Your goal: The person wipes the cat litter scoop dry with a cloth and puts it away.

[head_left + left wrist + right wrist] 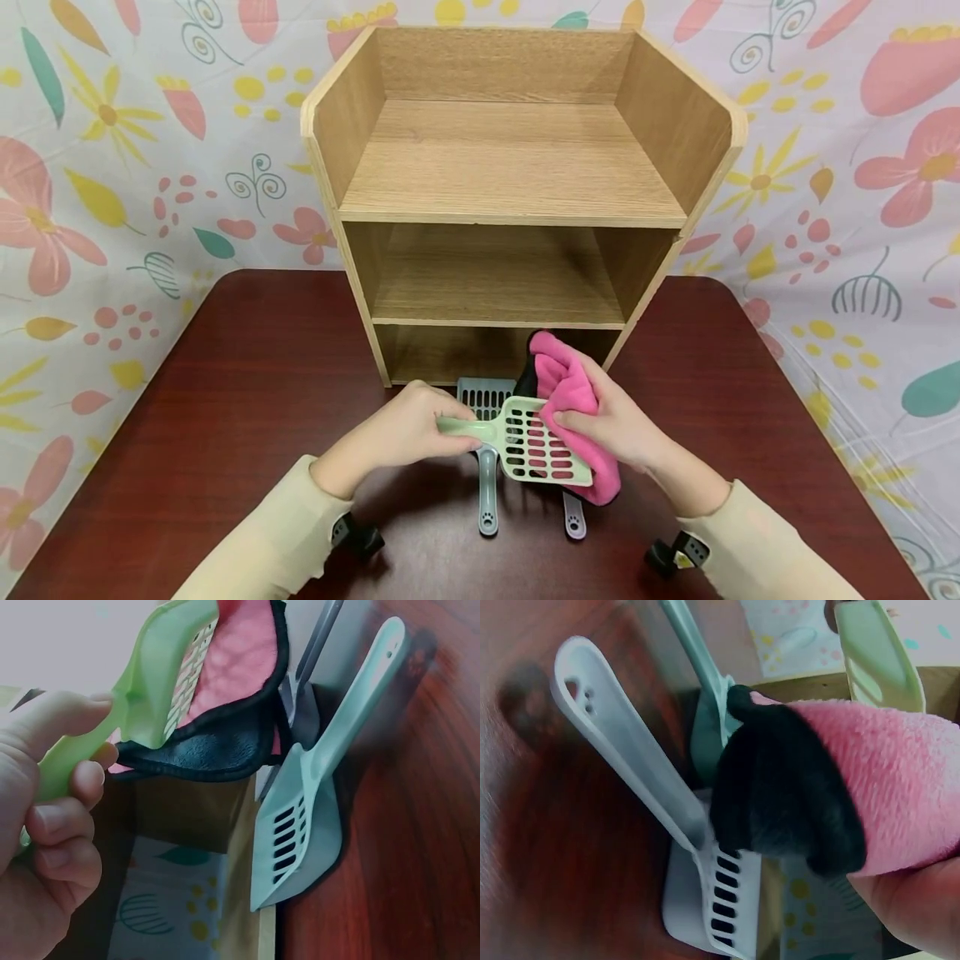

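Note:
My left hand (408,425) grips the handle of a light green slotted litter scoop (492,431), held above the table. In my right hand (615,421) is a pink cloth with a black underside and edge (570,387), pressed against the scoop's slotted head. Below them lies a blue-green litter scoop (488,492), its head against the shelf's bottom front edge in the left wrist view. Beside it, a pale lavender-grey litter scoop (630,754) is mostly covered by the cloth in the head view; only its handle end shows there.
A wooden shelf unit (510,162) with several levels stands at the back of the dark red-brown table (247,433). Its lowest opening is right behind the hands. Patterned fabric (150,208) hangs behind and at both sides.

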A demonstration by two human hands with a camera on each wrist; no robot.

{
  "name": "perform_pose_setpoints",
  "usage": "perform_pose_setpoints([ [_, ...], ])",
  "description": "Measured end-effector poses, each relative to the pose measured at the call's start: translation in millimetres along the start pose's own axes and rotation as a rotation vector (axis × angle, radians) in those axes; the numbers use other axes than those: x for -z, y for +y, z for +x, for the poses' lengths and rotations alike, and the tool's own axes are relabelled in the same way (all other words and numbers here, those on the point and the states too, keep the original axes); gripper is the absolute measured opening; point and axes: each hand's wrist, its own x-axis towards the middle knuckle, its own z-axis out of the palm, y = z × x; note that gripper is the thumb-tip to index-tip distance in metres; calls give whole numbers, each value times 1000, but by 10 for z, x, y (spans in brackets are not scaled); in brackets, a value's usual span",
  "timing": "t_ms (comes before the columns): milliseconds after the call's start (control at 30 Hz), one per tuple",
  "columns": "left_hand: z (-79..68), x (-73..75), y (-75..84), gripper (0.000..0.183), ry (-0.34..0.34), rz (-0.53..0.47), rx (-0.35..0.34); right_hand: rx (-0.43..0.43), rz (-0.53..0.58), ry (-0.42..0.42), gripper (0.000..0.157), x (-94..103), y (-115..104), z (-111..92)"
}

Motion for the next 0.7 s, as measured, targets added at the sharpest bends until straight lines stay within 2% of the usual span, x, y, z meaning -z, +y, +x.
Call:
perform_pose_setpoints([
  [100, 18, 28, 24, 6, -29, -9, 35, 53, -130, -61, 79, 15, -15, 15],
  [267, 49, 38, 42, 5, -79, -60, 82, 63, -507, -57, 80, 13, -60, 15],
  [333, 61, 33, 45, 6, -94, -70, 87, 65, -596, -70, 80, 5, -78, 25],
  [400, 69, 26, 43, 6, -100, -72, 89, 87, -610, -104, 80, -5, -80, 44],
  [600, 90, 10, 32, 7, -93, -68, 69, 139, -519, -194, 75, -32, -73, 102],
  [700, 93, -1, 22, 7, -88, -68, 63, 115, -549, -177, 66, -42, -95, 95],
])
